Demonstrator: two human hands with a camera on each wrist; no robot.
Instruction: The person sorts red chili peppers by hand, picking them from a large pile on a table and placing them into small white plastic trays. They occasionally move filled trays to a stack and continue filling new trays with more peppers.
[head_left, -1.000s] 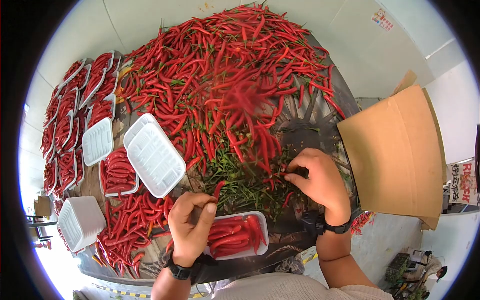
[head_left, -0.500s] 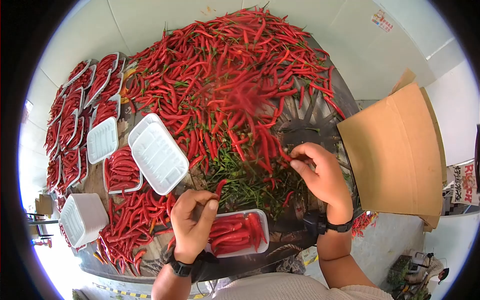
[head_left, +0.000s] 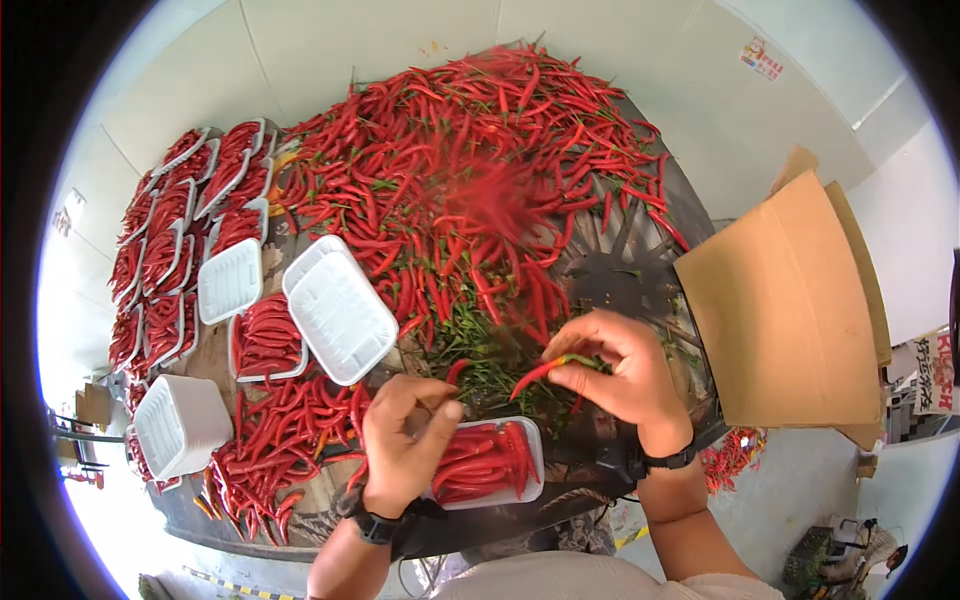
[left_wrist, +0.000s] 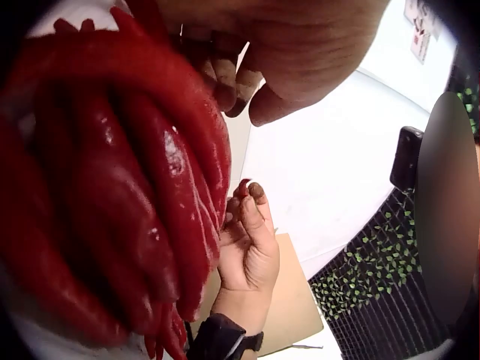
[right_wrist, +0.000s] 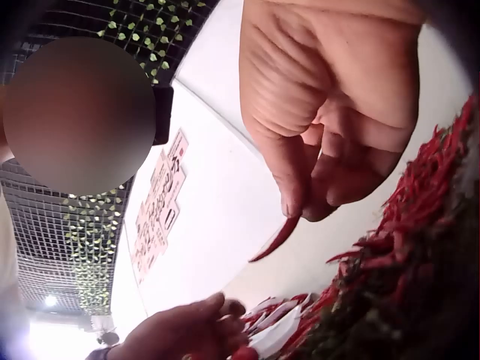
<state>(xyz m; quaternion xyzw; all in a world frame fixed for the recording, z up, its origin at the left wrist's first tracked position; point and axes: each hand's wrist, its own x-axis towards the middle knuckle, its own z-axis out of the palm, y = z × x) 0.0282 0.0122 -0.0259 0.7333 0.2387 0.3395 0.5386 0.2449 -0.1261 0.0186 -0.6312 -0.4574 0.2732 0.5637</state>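
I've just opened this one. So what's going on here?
A person's right hand pinches a red chili near its green stem. The left hand is curled beside a tray of chilies, another chili at its fingertips; whether it's gripped is unclear. A large chili heap lies beyond, with more filled trays leftward.

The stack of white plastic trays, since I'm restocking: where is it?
The stack stands at lower left in the head view, on the left side of the brown table, a loose pile of red chillies immediately to its right.
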